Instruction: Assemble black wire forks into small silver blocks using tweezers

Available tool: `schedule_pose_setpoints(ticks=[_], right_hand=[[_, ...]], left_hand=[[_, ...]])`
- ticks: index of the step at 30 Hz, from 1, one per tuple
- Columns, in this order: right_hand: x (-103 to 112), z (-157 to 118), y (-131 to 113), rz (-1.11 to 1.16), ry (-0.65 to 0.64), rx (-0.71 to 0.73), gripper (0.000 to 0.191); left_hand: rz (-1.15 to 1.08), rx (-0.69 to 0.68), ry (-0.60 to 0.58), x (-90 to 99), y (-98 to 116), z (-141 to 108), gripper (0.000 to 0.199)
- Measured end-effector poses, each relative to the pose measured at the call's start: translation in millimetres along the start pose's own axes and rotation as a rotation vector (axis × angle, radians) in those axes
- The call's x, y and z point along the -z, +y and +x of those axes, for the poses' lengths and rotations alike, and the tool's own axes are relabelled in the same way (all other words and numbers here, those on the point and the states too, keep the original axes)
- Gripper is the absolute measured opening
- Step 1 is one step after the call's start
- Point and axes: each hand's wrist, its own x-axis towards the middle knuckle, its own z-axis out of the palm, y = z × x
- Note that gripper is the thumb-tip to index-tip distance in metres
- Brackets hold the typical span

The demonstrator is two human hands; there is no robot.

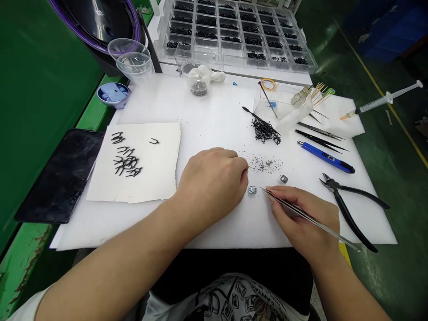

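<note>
My right hand point(302, 218) grips a pair of metal tweezers point(310, 218), their tips pointing left. Just left of those tips lies a small shiny metal block point(252, 190); a second small metal block point(284, 179) rests a little above my right fingers. My left hand point(216, 180) is curled closed on the white foam sheet, knuckles up, and its fingertips are hidden, so I cannot make out what they hold. Beyond both hands, tiny grey bits point(265, 165) are scattered next to a pile of black forked pieces point(264, 130).
White paper point(160, 174) at left bears several black forked pieces point(127, 164). On the right lie cutting pliers point(346, 209), a blue utility knife point(326, 157), dark tweezers point(319, 140) and a syringe point(377, 103). A compartment tray point(234, 57) and plastic cups point(132, 62) stand behind.
</note>
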Motion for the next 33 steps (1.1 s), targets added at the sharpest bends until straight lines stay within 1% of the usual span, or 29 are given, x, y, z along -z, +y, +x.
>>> schedule_pose_setpoints(ticks=[12, 28, 30, 33], right_hand=[[-1.0, 0.3, -0.6, 0.004, -0.029, -0.022, 0.014], [-1.2, -0.2, -1.6, 0.006, -0.011, -0.028, 0.014], [-2.0, -0.2, -1.1, 0.007, -0.005, -0.024, 0.015], [-3.3, -0.1, -0.1, 0.003, 0.003, -0.021, 0.015]], left_hand=[[-0.006, -0.001, -0.044, 3.4, 1.4, -0.9, 0.026], [0.000, -0.005, -0.082, 4.4, 2.3, -2.4, 0.024], [-0.012, -0.037, -0.104, 5.2, 2.4, -3.0, 0.023], [-0.057, -0.122, -0.147, 6.6, 3.0, -4.4, 0.021]])
